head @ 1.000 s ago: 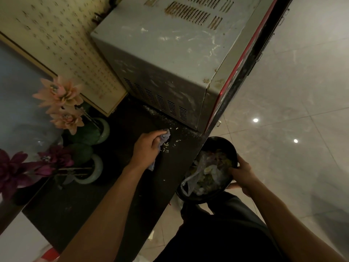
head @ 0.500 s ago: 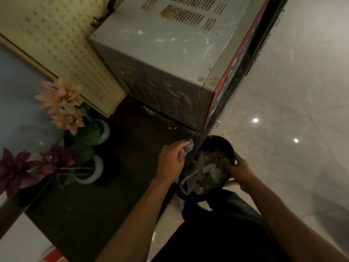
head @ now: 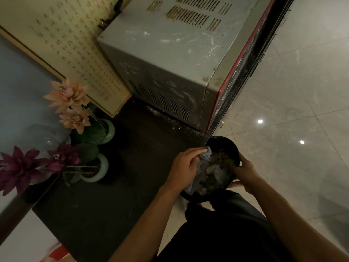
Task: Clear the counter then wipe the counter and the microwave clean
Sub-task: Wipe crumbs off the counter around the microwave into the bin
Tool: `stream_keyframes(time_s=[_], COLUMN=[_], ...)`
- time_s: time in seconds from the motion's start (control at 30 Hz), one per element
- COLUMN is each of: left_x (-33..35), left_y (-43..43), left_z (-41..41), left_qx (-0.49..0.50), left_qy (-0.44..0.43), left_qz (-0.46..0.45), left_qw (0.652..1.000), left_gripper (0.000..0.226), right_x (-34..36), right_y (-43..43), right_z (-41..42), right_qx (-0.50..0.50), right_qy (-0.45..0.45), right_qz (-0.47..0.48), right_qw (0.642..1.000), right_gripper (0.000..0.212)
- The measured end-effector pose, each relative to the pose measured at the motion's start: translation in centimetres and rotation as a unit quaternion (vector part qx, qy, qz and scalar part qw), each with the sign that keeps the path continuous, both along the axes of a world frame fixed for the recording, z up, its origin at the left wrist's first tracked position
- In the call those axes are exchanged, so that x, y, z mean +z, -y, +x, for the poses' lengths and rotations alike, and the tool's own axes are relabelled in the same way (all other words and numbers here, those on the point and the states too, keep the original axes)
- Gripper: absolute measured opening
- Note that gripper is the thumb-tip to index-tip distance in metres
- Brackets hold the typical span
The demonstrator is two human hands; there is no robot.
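Observation:
A grey microwave (head: pixel 170 59) with a smeared top stands at the back of the dark counter (head: pixel 117 186). White crumbs (head: pixel 170 121) lie along its base. My left hand (head: pixel 186 169) grips a bluish cloth (head: pixel 204 156) at the counter's front edge, over the rim of a black bowl (head: pixel 226 146). My right hand (head: pixel 245 173) holds that bowl by its right rim, just off the counter edge. The bowl is filled with plastic wrap and scraps.
Two green vases (head: pixel 105 129) with pink and purple artificial flowers (head: pixel 66 95) stand at the counter's left. A cream board with printed characters (head: pixel 66 44) leans behind them. Pale tiled floor (head: pixel 292 110) lies to the right.
My left hand swept the cloth rightward across the counter from the crumbs to the edge and over the bowl. The loose crumbs in front of the microwave are gone. The bowl stayed at the edge.

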State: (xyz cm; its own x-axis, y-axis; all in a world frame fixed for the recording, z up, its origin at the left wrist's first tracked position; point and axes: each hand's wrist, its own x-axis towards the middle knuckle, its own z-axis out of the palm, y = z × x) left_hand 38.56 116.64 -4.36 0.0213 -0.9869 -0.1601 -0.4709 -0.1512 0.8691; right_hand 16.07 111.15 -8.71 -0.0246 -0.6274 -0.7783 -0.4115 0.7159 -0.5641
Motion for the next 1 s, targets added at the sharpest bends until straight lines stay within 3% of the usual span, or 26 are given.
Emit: stream_keyframes(time_s=[0.13,0.3,0.4,0.6,0.77,1.0], left_x=[1.4,2.0,1.5,0.6,-0.8,-1.1], left_y=[-0.2,0.0,0.4,1.2,0.1,0.3], left_z=[3.6,10.1,12.8,12.6,10.8,4.6], left_qx=[0.13,0.304,0.355,0.317,0.189,0.119], left_qy=[-0.018,0.018,0.032,0.072,0.115,0.08], left_qz=[0.013,0.03,0.036,0.074,0.076,0.056], left_qw=[0.991,0.952,0.933,0.943,0.972,0.988], left_gripper=[0.037,0.037,0.038,0.037,0.037,0.038], right_x=[-0.1,-0.2,-0.2,-0.1,0.0,-0.1], right_y=[-0.1,-0.2,-0.2,0.0,0.4,0.6], right_z=[-0.2,-0.2,-0.3,-0.3,-0.3,0.0], right_qx=[-0.013,-0.015,-0.019,-0.015,-0.008,0.011], right_qy=[0.005,0.006,0.01,0.009,0.002,-0.004], right_qz=[0.005,0.002,0.002,-0.001,-0.001,-0.002], right_qw=[1.0,1.0,1.0,1.0,1.0,1.0], right_gripper=[0.073,0.069,0.071,0.067,0.067,0.067])
